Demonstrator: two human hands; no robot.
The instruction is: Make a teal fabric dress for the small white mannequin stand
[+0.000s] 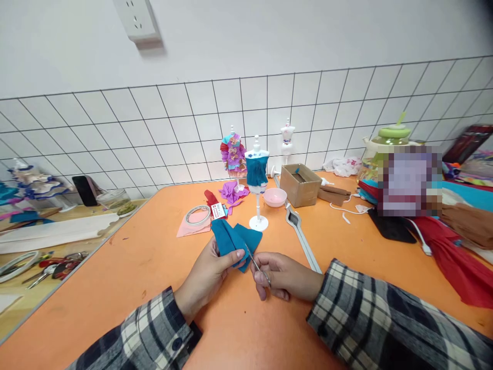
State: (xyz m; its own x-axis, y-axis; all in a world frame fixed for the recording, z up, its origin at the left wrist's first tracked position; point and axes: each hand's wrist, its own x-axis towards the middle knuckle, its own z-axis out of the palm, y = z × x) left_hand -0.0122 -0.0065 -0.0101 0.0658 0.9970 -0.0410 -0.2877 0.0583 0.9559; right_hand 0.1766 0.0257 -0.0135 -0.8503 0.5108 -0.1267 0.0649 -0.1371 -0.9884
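Observation:
Folded teal crepe paper point(231, 241) is pinched between the thumb and fingers of my left hand point(215, 264), above the orange table. My right hand point(275, 275) grips small metal scissors point(259, 268), whose blades point up and left against the paper's right part. Whether the blades are apart is too small to tell. Just beyond the hands stands a white mini dress form point(257, 210) wrapped in a teal bodice point(257, 172). Left of it lie a tape roll point(197, 216) on pink paper point(185, 229) and a small white labelled card point(217, 210).
Behind are a dress form in a purple ruffled dress point(233, 154), a bare white form point(287, 136), a pink bowl point(275, 197) and a cardboard box point(300, 186). A grey strap-like tool point(302, 236) lies near my right hand. Red crepe paper point(450, 262) and a cable point(419, 236) lie right.

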